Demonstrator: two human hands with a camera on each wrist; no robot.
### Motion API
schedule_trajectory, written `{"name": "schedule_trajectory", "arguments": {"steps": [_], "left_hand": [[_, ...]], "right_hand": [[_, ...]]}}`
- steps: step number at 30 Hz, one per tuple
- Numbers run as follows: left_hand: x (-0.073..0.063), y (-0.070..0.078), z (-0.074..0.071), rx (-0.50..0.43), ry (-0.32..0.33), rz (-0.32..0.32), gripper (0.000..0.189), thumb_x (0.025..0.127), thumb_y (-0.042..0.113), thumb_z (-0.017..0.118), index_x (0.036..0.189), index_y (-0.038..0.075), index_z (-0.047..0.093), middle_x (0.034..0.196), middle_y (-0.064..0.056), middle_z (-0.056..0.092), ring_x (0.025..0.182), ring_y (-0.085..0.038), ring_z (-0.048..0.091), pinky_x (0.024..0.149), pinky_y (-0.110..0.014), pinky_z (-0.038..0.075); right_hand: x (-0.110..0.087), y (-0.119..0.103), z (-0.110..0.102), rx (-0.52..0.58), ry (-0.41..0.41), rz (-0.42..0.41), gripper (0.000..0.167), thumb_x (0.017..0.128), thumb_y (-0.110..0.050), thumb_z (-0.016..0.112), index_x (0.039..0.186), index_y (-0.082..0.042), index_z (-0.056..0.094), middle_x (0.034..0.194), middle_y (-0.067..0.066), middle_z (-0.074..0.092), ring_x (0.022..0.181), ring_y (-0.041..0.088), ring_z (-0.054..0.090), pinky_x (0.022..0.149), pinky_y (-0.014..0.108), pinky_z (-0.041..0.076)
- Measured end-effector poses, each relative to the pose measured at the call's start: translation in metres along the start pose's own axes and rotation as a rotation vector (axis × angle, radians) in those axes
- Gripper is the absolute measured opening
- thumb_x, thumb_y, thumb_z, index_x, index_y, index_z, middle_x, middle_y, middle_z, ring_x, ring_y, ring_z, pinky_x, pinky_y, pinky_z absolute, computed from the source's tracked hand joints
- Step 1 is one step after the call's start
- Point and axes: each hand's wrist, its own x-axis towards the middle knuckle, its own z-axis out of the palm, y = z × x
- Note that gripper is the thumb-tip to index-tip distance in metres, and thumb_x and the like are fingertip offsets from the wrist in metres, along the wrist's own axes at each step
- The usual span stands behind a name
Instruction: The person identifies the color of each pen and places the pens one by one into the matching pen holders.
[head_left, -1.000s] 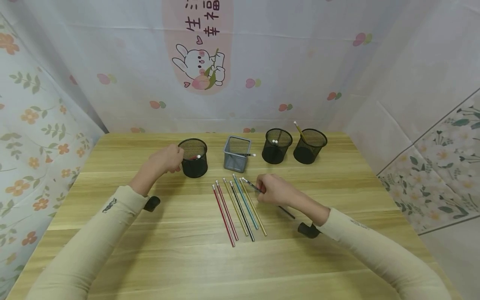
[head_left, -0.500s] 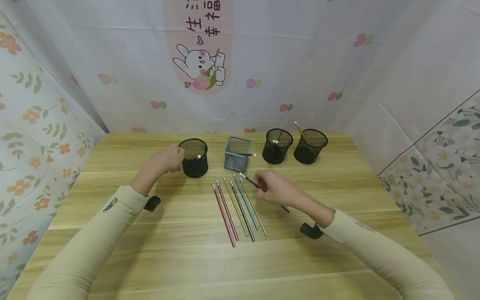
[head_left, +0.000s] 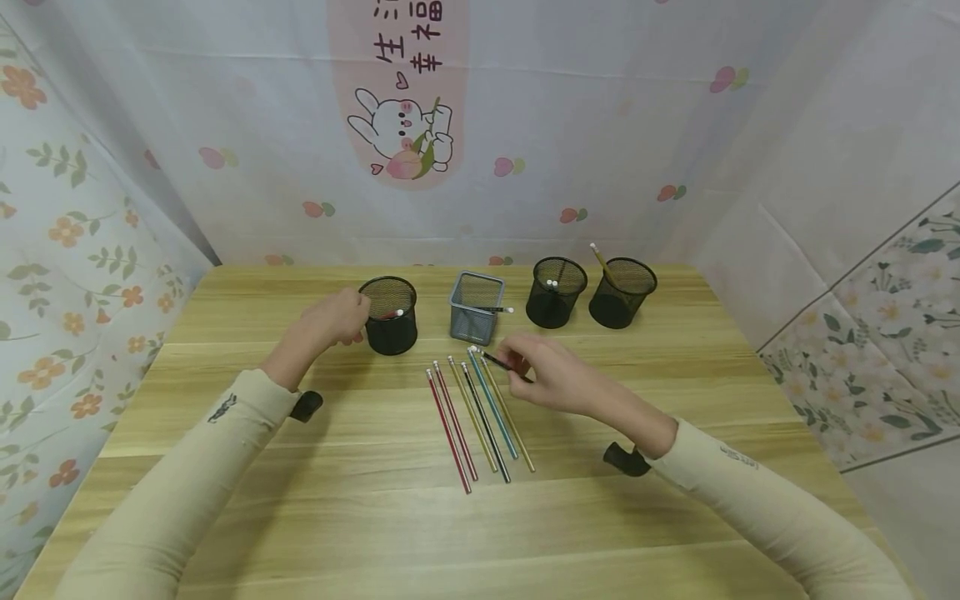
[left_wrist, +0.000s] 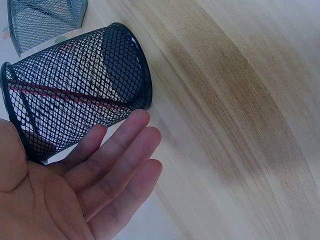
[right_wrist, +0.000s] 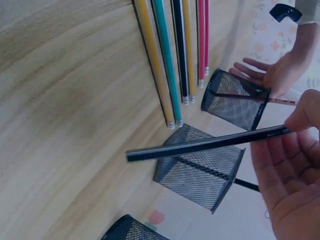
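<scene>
In the head view, my left hand (head_left: pixel 330 321) is at the near-left rim of a round black mesh pencil cup (head_left: pixel 392 336). The left wrist view shows thumb and index finger pinching that rim, the other fingers extended along the wall. A red pencil (left_wrist: pixel 55 93) leans inside the cup. My right hand (head_left: pixel 558 375) pinches a black pencil (right_wrist: pixel 200 145) between thumb and fingers, above the table. Its white-eraser end points left, over the tops of the pencils lying on the table. Beyond it stands a square grey mesh cup (head_left: pixel 471 327) with a black pencil leaning in it.
A row of red, gold, black and blue pencils (head_left: pixel 487 417) lies mid-table (head_left: pixel 360 517). At the back right stand two more round black cups; the nearer one (head_left: pixel 551 308) holds white-tipped pencils, the other (head_left: pixel 615 308) a gold pencil. A printed curtain (head_left: pixel 600 125) hangs behind.
My right hand has lifted the black pencil off the table and shifted slightly left and back, towards the square cup. My left hand has stayed at its cup.
</scene>
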Motion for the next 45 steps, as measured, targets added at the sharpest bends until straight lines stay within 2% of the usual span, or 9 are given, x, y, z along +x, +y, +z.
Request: {"name": "schedule_trajectory", "arguments": {"steps": [6,13,20,24,27,31,35,40,45], "left_hand": [[0.001,0.001,-0.001,0.001,-0.003,-0.006,0.048,0.111,0.021,0.019,0.123,-0.006,0.057,0.093,-0.019,0.067,0.069,-0.029,0.055,0.054,-0.033,0.042],[0.001,0.0,-0.001,-0.002,0.004,-0.011,0.05,0.11,0.022,0.019,0.116,-0.005,0.061,0.093,-0.018,0.068,0.064,-0.025,0.052,0.055,-0.033,0.043],[0.001,0.001,-0.001,0.01,-0.001,0.007,0.047,0.111,0.02,0.02,0.125,-0.007,0.056,0.092,-0.018,0.067,0.066,-0.026,0.053,0.055,-0.032,0.04],[0.0,0.001,-0.001,-0.005,-0.006,-0.002,0.05,0.111,0.021,0.018,0.118,-0.006,0.059,0.094,-0.019,0.067,0.069,-0.029,0.055,0.055,-0.033,0.041],[-0.002,0.002,-0.001,-0.015,-0.003,-0.011,0.052,0.11,0.023,0.017,0.116,-0.006,0.06,0.094,-0.019,0.067,0.073,-0.032,0.057,0.056,-0.034,0.044],[-0.002,0.002,-0.001,-0.009,0.001,-0.007,0.053,0.11,0.023,0.016,0.12,-0.007,0.059,0.092,-0.018,0.067,0.073,-0.033,0.058,0.056,-0.034,0.044],[-0.002,0.003,-0.001,-0.007,0.004,0.0,0.052,0.11,0.022,0.017,0.122,-0.008,0.058,0.092,-0.017,0.067,0.072,-0.032,0.057,0.056,-0.034,0.044],[-0.004,0.003,-0.001,-0.015,0.006,0.001,0.052,0.11,0.022,0.017,0.125,-0.009,0.057,0.094,-0.019,0.068,0.072,-0.032,0.057,0.056,-0.034,0.045],[-0.003,0.002,-0.001,-0.015,0.003,0.001,0.052,0.11,0.021,0.017,0.125,-0.008,0.057,0.093,-0.019,0.067,0.07,-0.03,0.057,0.055,-0.034,0.045]], "right_hand": [[0.003,-0.005,-0.003,0.02,0.077,-0.146,0.023,0.083,0.011,0.064,0.096,-0.007,0.057,0.091,0.003,0.06,0.088,0.013,0.063,0.077,0.025,0.054],[0.009,-0.013,-0.011,0.082,0.161,-0.319,0.031,0.082,0.016,0.066,0.1,-0.007,0.054,0.091,0.003,0.054,0.089,0.016,0.06,0.078,0.028,0.055],[0.016,-0.023,-0.021,0.144,0.263,-0.421,0.026,0.084,0.013,0.062,0.103,-0.005,0.058,0.092,0.006,0.058,0.087,0.017,0.06,0.077,0.032,0.057],[0.021,-0.029,-0.027,0.153,0.334,-0.488,0.022,0.085,0.009,0.06,0.103,-0.002,0.059,0.097,0.007,0.06,0.087,0.019,0.062,0.075,0.033,0.057],[0.023,-0.033,-0.03,0.144,0.393,-0.51,0.018,0.087,0.005,0.061,0.104,-0.001,0.06,0.098,0.007,0.062,0.087,0.019,0.062,0.073,0.031,0.057],[0.025,-0.036,-0.035,0.089,0.493,-0.521,0.01,0.093,-0.005,0.061,0.103,-0.001,0.061,0.095,0.009,0.064,0.079,0.017,0.057,0.069,0.024,0.051],[0.028,-0.038,-0.04,0.07,0.576,-0.517,0.012,0.095,-0.01,0.063,0.1,0.001,0.062,0.092,0.01,0.062,0.076,0.019,0.054,0.068,0.023,0.049],[0.031,-0.039,-0.044,0.156,0.59,-0.484,0.016,0.097,-0.012,0.063,0.1,0.004,0.061,0.092,0.015,0.06,0.08,0.023,0.059,0.073,0.027,0.055],[0.035,-0.034,-0.046,0.204,0.593,-0.459,0.013,0.091,-0.001,0.063,0.101,0.007,0.059,0.094,0.019,0.06,0.083,0.026,0.063,0.074,0.034,0.056]]}}
